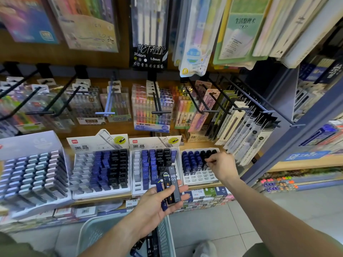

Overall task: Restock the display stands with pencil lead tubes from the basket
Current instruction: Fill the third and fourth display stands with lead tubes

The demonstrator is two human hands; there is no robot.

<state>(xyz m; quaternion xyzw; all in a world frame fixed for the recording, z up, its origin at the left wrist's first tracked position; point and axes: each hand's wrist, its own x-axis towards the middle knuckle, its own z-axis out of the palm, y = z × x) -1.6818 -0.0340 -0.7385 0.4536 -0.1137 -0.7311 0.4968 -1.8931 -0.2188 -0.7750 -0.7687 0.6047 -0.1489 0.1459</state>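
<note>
Toward the right of the shelf, the right hand (220, 165) is reaching over the small white display stand (199, 178), its fingers curling round what looks like a black tube (208, 160) and pressing it down into a slot at the end of the black rows. Just below the centre of the frame, the left hand (163, 198) is lying palm up and mostly flat, carrying a few spare lead tubes (171, 186), blue and black, held loosely under the thumb. At the bottom edge, the pale mesh basket (111, 229) is sitting under the left forearm, with more dark tubes showing inside it near the bottom centre.

For this step, I judge that the tube should be going straight down into a free slot beside the other black ones, label facing forward, without knocking its neighbours. Keeping the left palm level matters, since the loose tubes could be rolling off. Empty slots are showing along the front rows of this stand and in the left part of the two larger stands (101, 193) to its left, so plenty of restocking appears to be remaining.
</note>
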